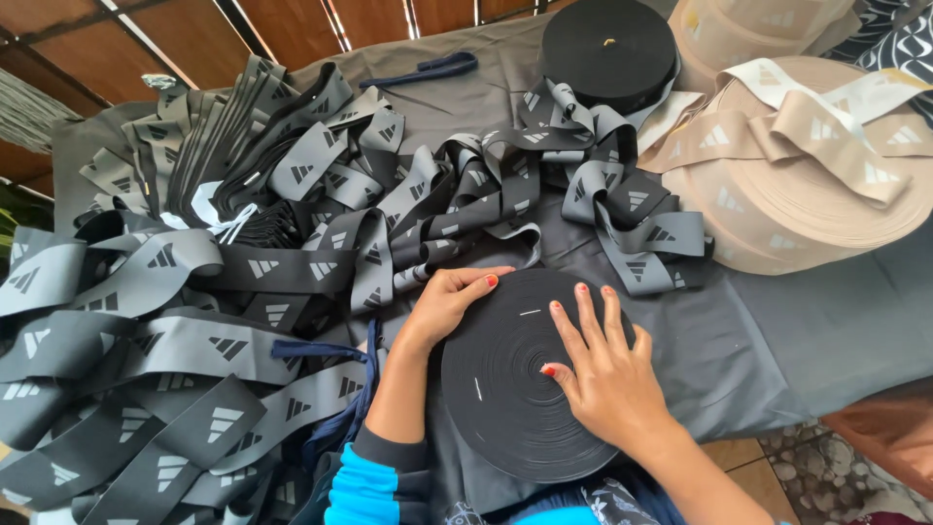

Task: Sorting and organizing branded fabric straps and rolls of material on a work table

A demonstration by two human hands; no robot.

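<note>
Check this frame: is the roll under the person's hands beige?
No. Both the left hand and right hand rest flat on a black roll; the beige rolls lie apart at upper right.

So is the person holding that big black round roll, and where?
Not gripped. The right hand lies flat on the top face of the black roll of elastic band, and the left hand cups its upper left edge.

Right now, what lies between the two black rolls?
In the head view, loose grey elastic band lies heaped between the near black roll and far black roll.
</note>
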